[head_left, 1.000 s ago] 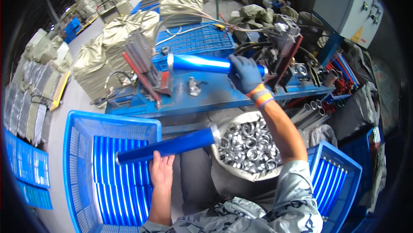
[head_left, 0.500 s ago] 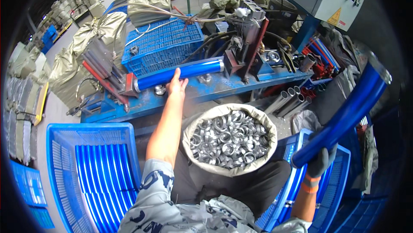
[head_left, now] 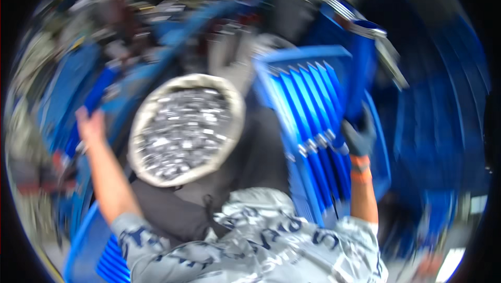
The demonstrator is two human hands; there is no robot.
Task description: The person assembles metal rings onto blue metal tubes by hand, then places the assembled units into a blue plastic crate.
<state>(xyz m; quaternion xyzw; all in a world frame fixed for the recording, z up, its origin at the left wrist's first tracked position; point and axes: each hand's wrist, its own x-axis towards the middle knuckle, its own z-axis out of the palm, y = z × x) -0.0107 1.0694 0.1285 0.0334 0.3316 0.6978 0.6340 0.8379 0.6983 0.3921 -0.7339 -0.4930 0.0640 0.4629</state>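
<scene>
Motion smears the whole picture. My gloved right hand (head_left: pixel 361 136) is wrapped round the lower end of a blue tube (head_left: pixel 361 69), which stands nearly upright over the right side of a blue crate (head_left: pixel 308 51). Several shiny blue tubes with silvery end collars lie inside that crate. On the far left, my bare left hand (head_left: pixel 92 128) is at another blue tube (head_left: pixel 100 91), set along the blue workbench (head_left: pixel 136 85). Its fingers are too blurred to tell whether they grip or only touch the tube.
A round, pale-rimmed container (head_left: pixel 232 97) full of metal rings (head_left: pixel 185 131) stands between my arms, close to my knees. Another blue crate (head_left: pixel 78 238) with blue tubes (head_left: pixel 116 262) is at the lower left. Blue stacked shapes (head_left: pixel 422 100) rise at the right.
My view has swung to the right, so bench and ring container appear farther left and the right crate shows more fully. The tube in my right hand has gone from slanted to nearly upright.
</scene>
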